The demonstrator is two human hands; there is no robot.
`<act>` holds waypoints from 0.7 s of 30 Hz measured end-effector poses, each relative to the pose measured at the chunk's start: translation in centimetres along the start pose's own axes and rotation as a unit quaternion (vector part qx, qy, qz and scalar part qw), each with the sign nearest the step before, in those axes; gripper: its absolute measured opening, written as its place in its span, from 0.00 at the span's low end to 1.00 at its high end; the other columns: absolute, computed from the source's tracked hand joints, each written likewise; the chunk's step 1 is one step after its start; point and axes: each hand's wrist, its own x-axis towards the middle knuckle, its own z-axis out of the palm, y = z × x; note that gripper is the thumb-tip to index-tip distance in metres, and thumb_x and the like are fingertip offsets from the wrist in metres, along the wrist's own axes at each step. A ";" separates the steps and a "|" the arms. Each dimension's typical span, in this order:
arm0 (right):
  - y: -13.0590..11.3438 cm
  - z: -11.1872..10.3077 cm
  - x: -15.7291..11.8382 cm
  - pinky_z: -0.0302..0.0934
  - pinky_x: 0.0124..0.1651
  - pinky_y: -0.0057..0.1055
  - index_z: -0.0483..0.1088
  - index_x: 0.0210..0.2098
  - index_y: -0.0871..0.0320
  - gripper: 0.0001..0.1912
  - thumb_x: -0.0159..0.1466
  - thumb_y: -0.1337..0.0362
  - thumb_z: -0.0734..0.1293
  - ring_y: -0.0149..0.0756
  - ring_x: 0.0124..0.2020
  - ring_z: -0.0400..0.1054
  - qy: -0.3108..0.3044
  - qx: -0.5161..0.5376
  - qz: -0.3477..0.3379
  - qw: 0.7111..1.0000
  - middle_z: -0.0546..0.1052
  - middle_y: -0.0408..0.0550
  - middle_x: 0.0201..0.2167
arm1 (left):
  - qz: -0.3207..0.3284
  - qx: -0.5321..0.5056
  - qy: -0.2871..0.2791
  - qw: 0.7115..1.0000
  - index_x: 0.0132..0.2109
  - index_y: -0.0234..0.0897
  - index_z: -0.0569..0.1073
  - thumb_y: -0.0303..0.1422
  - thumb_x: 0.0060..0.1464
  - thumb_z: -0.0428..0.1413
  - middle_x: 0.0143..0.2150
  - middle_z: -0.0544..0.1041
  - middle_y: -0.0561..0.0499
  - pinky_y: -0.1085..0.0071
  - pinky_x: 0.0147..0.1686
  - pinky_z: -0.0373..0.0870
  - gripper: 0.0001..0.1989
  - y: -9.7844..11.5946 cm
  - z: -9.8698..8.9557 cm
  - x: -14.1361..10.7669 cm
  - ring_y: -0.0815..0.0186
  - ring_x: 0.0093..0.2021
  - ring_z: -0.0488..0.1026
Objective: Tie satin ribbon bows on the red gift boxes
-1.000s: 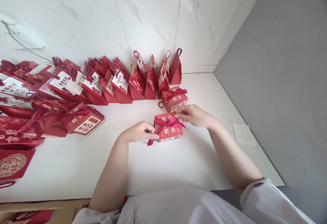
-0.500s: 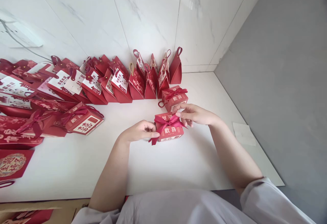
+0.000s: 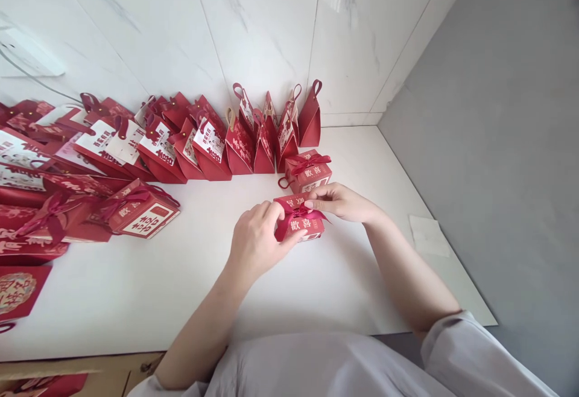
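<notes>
A red gift box (image 3: 307, 228) with pale lettering sits on the white table, a dark red ribbon bow (image 3: 296, 210) tied over its top. My left hand (image 3: 262, 234) is at the box's left side, thumb and forefinger apart around the bow's left part; its other fingers are curled. My right hand (image 3: 337, 202) pinches the bow near the knot with thumb and fingertips. Just behind stands a second red box (image 3: 308, 171) with a similar bow and a cord loop.
Red peaked boxes with strap loops (image 3: 210, 149) crowd along the marble wall from centre to left. Ribboned boxes (image 3: 145, 210) lie at the left. A pale square sheet (image 3: 429, 236) lies near the table's right edge (image 3: 456, 258).
My left hand has moved right and up, from the ribbon's left tail to over the box's left side beside the bow. My right hand has shifted slightly left. The view has shifted a little.
</notes>
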 end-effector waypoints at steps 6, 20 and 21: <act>0.2 0.0 -0.1 0.59 0.36 0.31 0.71 0.31 0.57 0.19 0.65 0.47 0.64 0.33 0.31 0.62 0.016 -0.003 -0.006 1.000 0.70 0.43 0.30 | 0.049 0.093 0.046 0.993 0.34 0.38 0.70 0.32 0.60 0.50 0.34 0.73 0.47 0.64 0.36 0.59 0.07 -0.4 1.8 -0.1 0.60 0.35 0.69; 0.6 0.2 0.3 0.51 0.31 0.30 0.59 0.23 0.56 0.20 0.65 0.51 0.64 0.30 0.26 0.54 0.053 -0.039 -0.038 0.997 0.62 0.39 0.24 | -0.110 -0.215 -0.095 0.966 0.25 0.37 0.57 0.34 0.59 0.49 0.24 0.63 0.56 0.71 0.27 0.56 0.15 -1.0 0.2 0.7 0.70 0.25 0.59; 0.7 0.2 0.4 0.51 0.31 0.30 0.59 0.23 0.56 0.20 0.65 0.51 0.64 0.30 0.26 0.54 0.053 -0.043 -0.039 0.997 0.62 0.39 0.24 | -0.117 -0.225 -0.106 0.961 0.24 0.37 0.57 0.34 0.59 0.50 0.24 0.63 0.56 0.71 0.27 0.56 0.16 -1.1 0.2 0.8 0.70 0.25 0.59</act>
